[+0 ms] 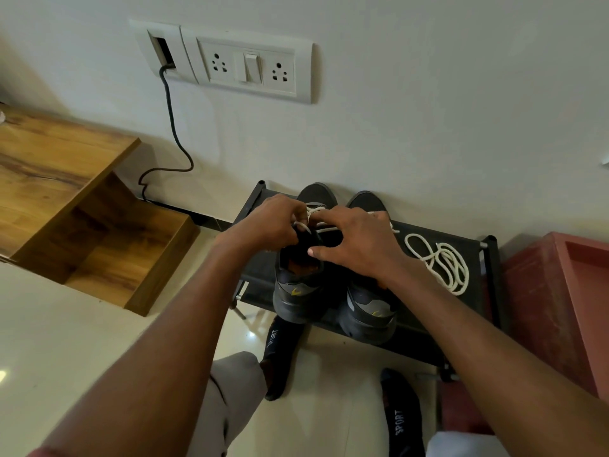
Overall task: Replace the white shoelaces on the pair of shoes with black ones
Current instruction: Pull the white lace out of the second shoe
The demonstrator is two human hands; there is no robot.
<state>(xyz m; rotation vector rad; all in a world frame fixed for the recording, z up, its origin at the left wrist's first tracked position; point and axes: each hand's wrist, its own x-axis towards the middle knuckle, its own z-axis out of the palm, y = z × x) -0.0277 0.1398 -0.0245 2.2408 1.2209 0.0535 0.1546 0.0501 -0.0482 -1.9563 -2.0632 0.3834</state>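
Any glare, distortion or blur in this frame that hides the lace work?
Head view: wide-angle bend curves the socket plate; glare spots on the floor only; shoes dim but sharp; the hands, not blur, cover the lace.
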